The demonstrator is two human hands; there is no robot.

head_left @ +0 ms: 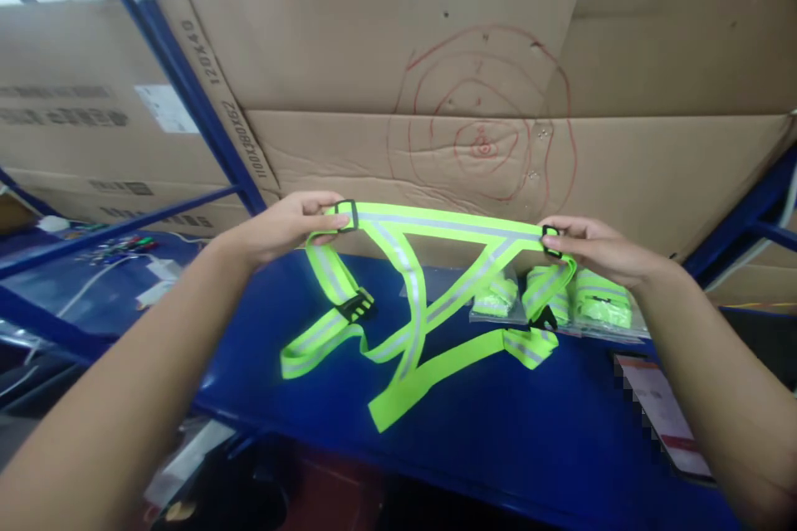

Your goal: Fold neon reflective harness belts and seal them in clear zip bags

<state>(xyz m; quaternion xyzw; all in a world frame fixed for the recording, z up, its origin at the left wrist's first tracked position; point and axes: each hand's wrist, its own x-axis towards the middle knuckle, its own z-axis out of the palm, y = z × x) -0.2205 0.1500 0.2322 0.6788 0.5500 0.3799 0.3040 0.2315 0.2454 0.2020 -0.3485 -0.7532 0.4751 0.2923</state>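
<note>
A neon yellow-green reflective vest (429,223), made of straps with a silver stripe, is stretched between my hands. My left hand (297,224) pinches it at a black slider buckle on the left. On the right, my right hand (594,245) grips the strap at a second black slider. The crossed straps hang below, over the blue table (498,431). A black side-release buckle (356,306) dangles on the left strap, and another black buckle (543,319) sits on the right one. The lowest strap end hangs loose towards me.
Clear bags with folded neon straps (601,299) lie at the back right of the table. A phone-like device (663,415) rests near the right edge. Cardboard (324,58) with a red hand-drawn target stands behind, beside a blue metal post (180,75).
</note>
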